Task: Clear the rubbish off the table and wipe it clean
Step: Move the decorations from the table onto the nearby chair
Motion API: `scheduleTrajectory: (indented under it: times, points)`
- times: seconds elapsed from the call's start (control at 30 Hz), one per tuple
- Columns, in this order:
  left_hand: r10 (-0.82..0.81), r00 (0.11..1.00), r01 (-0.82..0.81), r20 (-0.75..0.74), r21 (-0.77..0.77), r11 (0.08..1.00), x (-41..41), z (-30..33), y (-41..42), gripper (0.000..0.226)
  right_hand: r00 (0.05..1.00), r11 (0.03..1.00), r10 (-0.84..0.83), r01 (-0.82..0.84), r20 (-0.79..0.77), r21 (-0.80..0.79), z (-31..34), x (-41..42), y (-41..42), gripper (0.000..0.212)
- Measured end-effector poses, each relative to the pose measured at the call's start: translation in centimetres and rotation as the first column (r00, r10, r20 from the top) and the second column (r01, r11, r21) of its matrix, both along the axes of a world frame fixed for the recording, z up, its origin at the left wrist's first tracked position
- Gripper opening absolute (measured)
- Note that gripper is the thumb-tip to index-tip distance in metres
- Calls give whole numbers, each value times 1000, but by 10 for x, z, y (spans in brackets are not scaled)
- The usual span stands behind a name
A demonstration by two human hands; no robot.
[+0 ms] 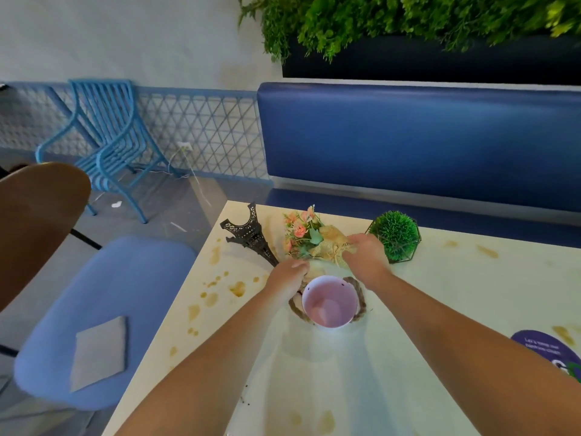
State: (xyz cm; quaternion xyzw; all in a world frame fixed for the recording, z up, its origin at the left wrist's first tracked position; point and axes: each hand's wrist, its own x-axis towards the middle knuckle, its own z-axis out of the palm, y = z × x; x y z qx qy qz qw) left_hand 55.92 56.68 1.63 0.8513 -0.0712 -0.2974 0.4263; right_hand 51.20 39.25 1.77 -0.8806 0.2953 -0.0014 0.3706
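A pink bucket (328, 305) with a rope handle (361, 298) stands upright and empty on the cream table (440, 309). My left hand (287, 275) curls round the rope handle at the bucket's left rim. My right hand (366, 256) grips the burlap-wrapped flower bouquet (309, 234), which lies just beyond the bucket. Brown stains (220, 291) spot the table on the left and at the far right. A grey folded cloth (99, 352) lies on the blue chair seat (103, 294) to the left.
A black Eiffel tower model (248, 234) leans at the table's far left corner. A green ball plant in a wire frame (396, 236) stands right of the bouquet. A purple sticker (547, 350) is at the right edge. A blue bench (408, 136) runs behind.
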Motion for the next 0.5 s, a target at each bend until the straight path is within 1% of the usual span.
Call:
scheduleTrajectory:
  times: [0.07, 0.13, 0.2, 0.27, 0.33, 0.4, 0.5]
  points:
    - [-27, 1000, 27, -12, 12, 1000, 9, -4, -6, 18, 989, 991, 112, -118, -92, -58, -2, 11, -3, 51]
    - [-54, 998, 55, -15, 43, 998, 17, -6, -11, 23, 960, 964, 208, -233, -187, -126, -8, 22, -4, 56]
    - [-43, 998, 45, -35, 57, 997, 23, -8, -16, 29, 934, 937, 250, -300, -254, -180, -17, 29, -5, 65]
    - [-41, 997, 45, -58, 73, 996, 27, -9, -20, 32, 922, 927, 262, -323, -285, -193, -23, 34, -6, 79]
    - [-64, 996, 69, -68, 86, 994, 29, -8, -22, 29, 921, 918, 264, -332, -288, -219, -27, 37, -7, 87]
    - [-89, 993, 96, -77, 90, 991, 31, -7, -23, 22, 932, 922, 244, -309, -268, -234, -29, 38, -10, 87]
    - [-102, 992, 110, -79, 101, 989, 32, -7, -21, 13, 951, 943, 227, -269, -212, -195, -32, 41, -14, 82]
